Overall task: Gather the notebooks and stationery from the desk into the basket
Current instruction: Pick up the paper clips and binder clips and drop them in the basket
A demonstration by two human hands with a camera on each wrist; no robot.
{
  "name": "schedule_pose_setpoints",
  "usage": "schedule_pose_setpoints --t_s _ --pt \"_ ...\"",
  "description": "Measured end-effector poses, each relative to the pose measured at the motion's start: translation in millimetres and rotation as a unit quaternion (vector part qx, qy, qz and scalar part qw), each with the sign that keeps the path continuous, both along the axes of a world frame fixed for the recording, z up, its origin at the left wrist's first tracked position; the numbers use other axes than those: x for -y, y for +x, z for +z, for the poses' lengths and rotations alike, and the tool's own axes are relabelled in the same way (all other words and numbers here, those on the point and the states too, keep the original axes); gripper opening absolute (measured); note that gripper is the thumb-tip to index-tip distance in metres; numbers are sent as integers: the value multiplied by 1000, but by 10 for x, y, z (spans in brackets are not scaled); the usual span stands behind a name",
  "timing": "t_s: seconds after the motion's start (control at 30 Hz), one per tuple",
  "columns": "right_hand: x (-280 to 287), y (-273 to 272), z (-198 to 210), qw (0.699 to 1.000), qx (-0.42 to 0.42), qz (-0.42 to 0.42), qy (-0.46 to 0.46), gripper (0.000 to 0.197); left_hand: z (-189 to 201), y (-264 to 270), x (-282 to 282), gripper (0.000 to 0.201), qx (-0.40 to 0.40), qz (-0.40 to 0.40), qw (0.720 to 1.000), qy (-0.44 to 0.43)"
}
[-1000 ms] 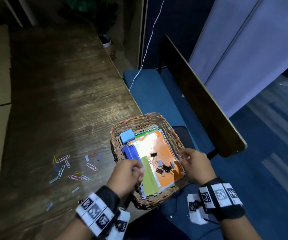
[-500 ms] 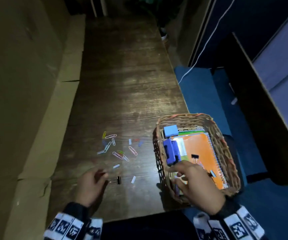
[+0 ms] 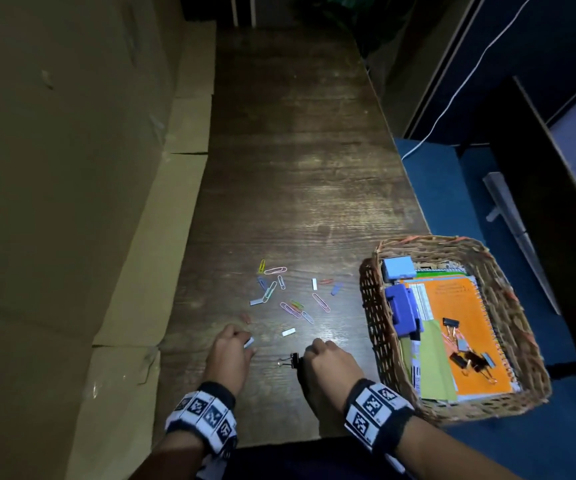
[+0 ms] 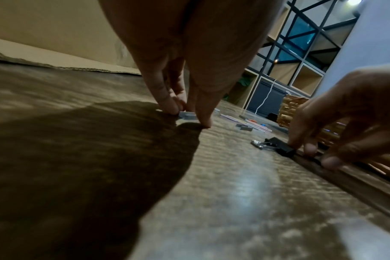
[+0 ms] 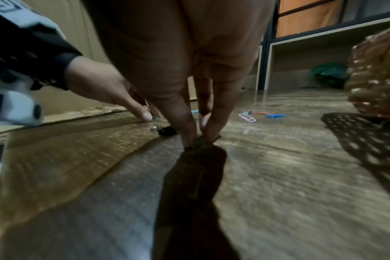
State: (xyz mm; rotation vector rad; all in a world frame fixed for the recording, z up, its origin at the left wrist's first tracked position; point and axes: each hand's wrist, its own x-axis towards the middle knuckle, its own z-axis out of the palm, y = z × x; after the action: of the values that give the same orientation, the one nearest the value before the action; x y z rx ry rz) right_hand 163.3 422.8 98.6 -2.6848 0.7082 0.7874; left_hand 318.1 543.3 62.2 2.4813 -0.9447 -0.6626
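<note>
On the dark wooden desk (image 3: 297,174) my left hand (image 3: 241,341) pinches a small pale grey-blue clip (image 3: 249,342) that lies flat; the left wrist view shows finger and thumb tips (image 4: 204,121) at the clip (image 4: 186,116). My right hand (image 3: 309,355) reaches down to a black binder clip (image 3: 291,360) with its fingertips pinching the clip's dark body (image 4: 278,147). In the right wrist view those fingertips (image 5: 189,142) meet on the desk. The wicker basket (image 3: 371,306) stands right of my hands and holds an orange notebook (image 3: 463,323), a blue stapler (image 3: 400,310) and binder clips (image 3: 470,358).
Several coloured paper clips (image 3: 290,299) lie scattered on the desk just beyond my hands. A cardboard wall (image 3: 72,168) runs along the desk's left side. The basket overhangs the desk's right edge above a blue seat (image 3: 425,181). A white cable (image 3: 452,98) hangs at the back right.
Both hands have left the basket: the left came to the desk first and now pinches the small clip, then the right came down to the black binder clip. My view swung left.
</note>
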Motion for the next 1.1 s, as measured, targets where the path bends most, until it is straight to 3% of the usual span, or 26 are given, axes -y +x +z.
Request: schedule_pose_setpoints --t_s 0.1,0.2,0.37,0.43,0.53,0.6,0.7,0.8,0.87,1.0,1.1 --pt "33 -75 -141 994 60 -87 12 36 3 24 46 3 4 -19 1000 -6" --pt "87 -132 -121 981 125 -140 46 11 -2 43 52 1 21 -49 999 1" --pt "134 -206 71 975 120 -176 66 24 77 85 111 24 36 -79 995 41" --pt "205 -303 209 959 174 -210 77 21 199 74 156 21 11 -70 997 43" --pt "429 -560 512 900 285 -316 99 19 437 -55 295 22 -114 -34 992 -37" --pt "654 -806 674 866 313 -379 94 24 595 -219 461 24 -261 -13 960 -104" --pt "1016 -1228 731 844 312 -434 48 30 785 -532 791 19 -346 -49 930 -113" --pt "1220 -1501 692 828 292 -478 24 32 938 -843 1138 16 -318 -121 933 -115" --pt "1263 -1604 664 839 259 -479 15 25 999 -1012 1328 10 -289 -166 937 -106" --pt "1309 -1783 620 848 201 -490 2 29 1033 -1316 1629 6 -287 -196 933 -89" --pt "1301 -1887 642 842 217 -493 -33 33 1038 -1533 1777 10 -299 -211 927 -81"
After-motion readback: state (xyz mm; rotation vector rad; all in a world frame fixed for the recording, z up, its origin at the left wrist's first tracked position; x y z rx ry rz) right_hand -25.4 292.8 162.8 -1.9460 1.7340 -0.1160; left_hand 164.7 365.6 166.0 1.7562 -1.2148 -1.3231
